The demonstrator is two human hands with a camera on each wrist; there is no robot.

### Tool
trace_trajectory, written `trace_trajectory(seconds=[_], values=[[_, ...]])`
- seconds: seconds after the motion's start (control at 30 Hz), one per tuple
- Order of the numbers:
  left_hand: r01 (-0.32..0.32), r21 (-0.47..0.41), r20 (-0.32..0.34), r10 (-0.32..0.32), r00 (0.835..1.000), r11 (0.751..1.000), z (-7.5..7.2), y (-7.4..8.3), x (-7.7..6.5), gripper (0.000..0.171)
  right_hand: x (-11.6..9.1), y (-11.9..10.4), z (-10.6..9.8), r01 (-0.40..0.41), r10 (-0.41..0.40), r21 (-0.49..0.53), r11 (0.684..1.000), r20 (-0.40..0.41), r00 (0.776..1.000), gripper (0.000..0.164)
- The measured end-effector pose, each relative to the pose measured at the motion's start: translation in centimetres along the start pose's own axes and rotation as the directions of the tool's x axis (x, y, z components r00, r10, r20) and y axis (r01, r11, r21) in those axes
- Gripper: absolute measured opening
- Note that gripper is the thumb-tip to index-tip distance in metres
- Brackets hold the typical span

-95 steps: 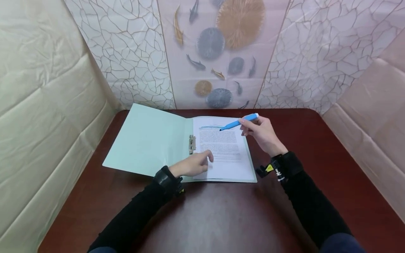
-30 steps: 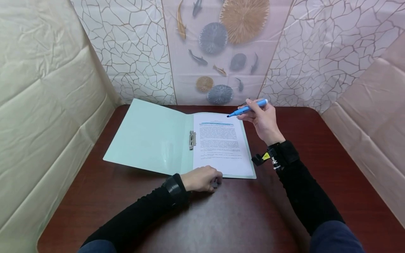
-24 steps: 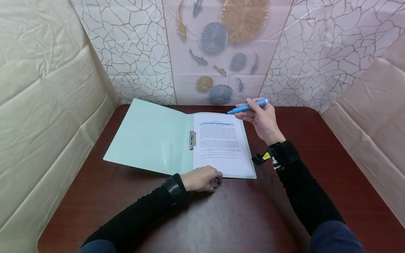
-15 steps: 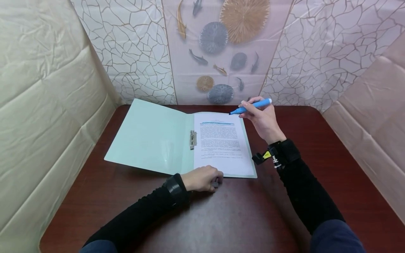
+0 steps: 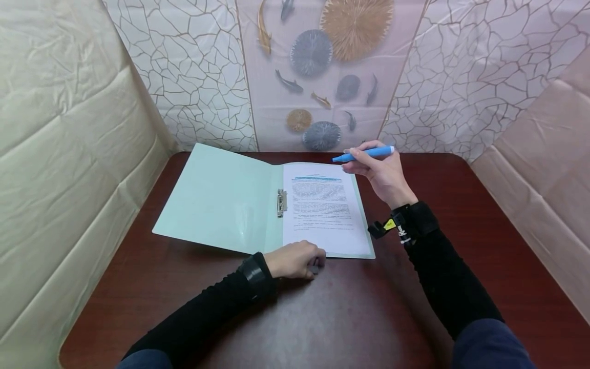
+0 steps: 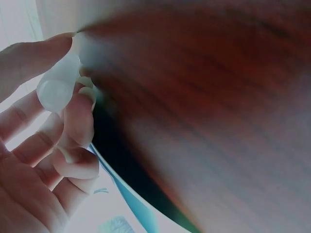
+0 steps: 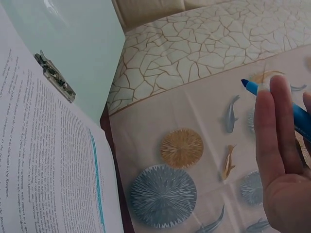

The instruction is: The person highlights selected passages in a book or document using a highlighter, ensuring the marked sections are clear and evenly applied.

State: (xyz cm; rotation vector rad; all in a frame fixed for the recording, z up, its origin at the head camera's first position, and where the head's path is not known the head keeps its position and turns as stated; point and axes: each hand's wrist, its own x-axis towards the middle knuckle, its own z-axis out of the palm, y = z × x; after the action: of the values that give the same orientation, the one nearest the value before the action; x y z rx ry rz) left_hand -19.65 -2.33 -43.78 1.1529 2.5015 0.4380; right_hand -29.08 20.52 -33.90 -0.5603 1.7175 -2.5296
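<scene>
My right hand (image 5: 386, 171) pinches a blue marker (image 5: 375, 152), its dark felt tip bare in the right wrist view, held above the top right corner of the printed page (image 5: 318, 243). Blue strokes (image 5: 317, 179) run across the upper lines of that page. It lies in the right half of a spread-out pale green folder (image 5: 216, 200). My left hand (image 5: 295, 260) is at the folder's near edge. Between its thumb and fingers it pinches a translucent, whitish marker cap (image 6: 56, 92), which shows as a small grey piece in the head view.
A metal clip (image 5: 281, 203) sits at the folder's spine. The folder's left cover slants up off the dark red-brown table (image 5: 332, 318). Cream cloth (image 5: 69, 169) hangs along the left side, and a patterned curtain (image 5: 198, 77) stands behind the table.
Over about three seconds, my left hand has come down from the page to the folder's near edge. The right hand has moved up and right, carrying the marker off the text.
</scene>
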Motion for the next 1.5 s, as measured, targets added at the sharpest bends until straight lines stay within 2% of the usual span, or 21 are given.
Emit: trace_trajectory(seconds=[0.23, 0.5, 0.83, 1.1, 1.23, 1.37, 1.5], values=[[-0.004, 0.009, -0.011, 0.004, 1.000, 1.000, -0.1, -0.1, -0.1, 0.025, 0.2, 0.1, 0.3, 0.021, -0.021, -0.006, 1.000, 0.004, 1.000, 0.006], [-0.005, 0.018, -0.019, 0.005, 1.000, 1.000, 0.0, -0.2, -0.3, 0.026, 0.1, 0.2, 0.5, 0.030, -0.030, -0.002, 1.000, -0.004, 1.000, 0.005], [-0.004, 0.001, -0.012, 0.004, 1.000, 1.000, -0.1, -0.3, -0.7, 0.026, 0.3, 1.1, 0.3, -0.023, 0.023, -0.018, 1.000, 0.011, 1.000, 0.004], [-0.026, -0.044, -0.014, 0.025, 1.000, 0.999, -0.5, -0.6, -0.7, 0.023, 0.5, 1.9, -0.2, -0.084, 0.083, 0.022, 0.996, 0.034, 0.996, 0.005], [-0.015, -0.036, -0.078, 0.012, 0.997, 0.999, -1.4, -0.9, -0.8, 0.023, 0.6, 1.8, -0.2, -0.102, 0.099, 0.056, 0.993, 0.057, 0.994, 0.008], [0.055, 0.007, -0.189, -0.053, 0.981, 0.998, -2.2, -1.6, -1.0, 0.026, 0.8, 1.5, 0.0, -0.111, 0.099, 0.133, 0.985, 0.097, 0.990, 0.012], [0.124, 0.053, -0.245, -0.107, 0.964, 0.991, -2.7, -2.4, -1.2, 0.034, 1.0, 1.0, 0.3, -0.129, 0.105, 0.201, 0.971, 0.126, 0.986, 0.013]])
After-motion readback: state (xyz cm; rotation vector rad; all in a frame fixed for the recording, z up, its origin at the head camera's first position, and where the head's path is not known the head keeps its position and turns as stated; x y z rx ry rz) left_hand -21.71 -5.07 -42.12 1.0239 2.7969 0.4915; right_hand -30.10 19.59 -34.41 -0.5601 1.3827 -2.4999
